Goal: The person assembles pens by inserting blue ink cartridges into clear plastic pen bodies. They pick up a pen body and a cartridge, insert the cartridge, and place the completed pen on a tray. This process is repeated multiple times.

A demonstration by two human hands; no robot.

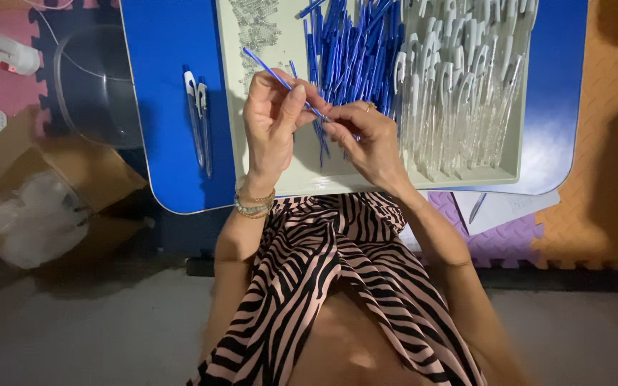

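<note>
- Blue plastic refill (280, 80), thin and rod-like, held over the pale tray (266, 182), slanting from 10 o'clock down toward 4 o'clock between both hands.
- Left hand (270, 121) pinching the refill near its middle, thumb against forefinger, beaded bracelets (254, 204) at the wrist.
- Right hand (370, 139) closed on the lower end of the refill, fingers curled; exact grip on the tip too small to tell.
- Probably very light, slightly springy, smooth and apt to slip or roll; likely to bend if squeezed at the ends, so best taken mid-shaft with a fingertip pinch.
- Heap of blue refills (345, 50) at 12 o'clock of the hands, clear pen barrels (459, 86) with white clips at 2 o'clock.
- Two assembled pens (198, 121) at 9 o'clock on the blue table (166, 86), well apart from the tray's contents.
- Cardboard box (37, 200) holding clear plastic at 8 o'clock, on the floor.
</note>
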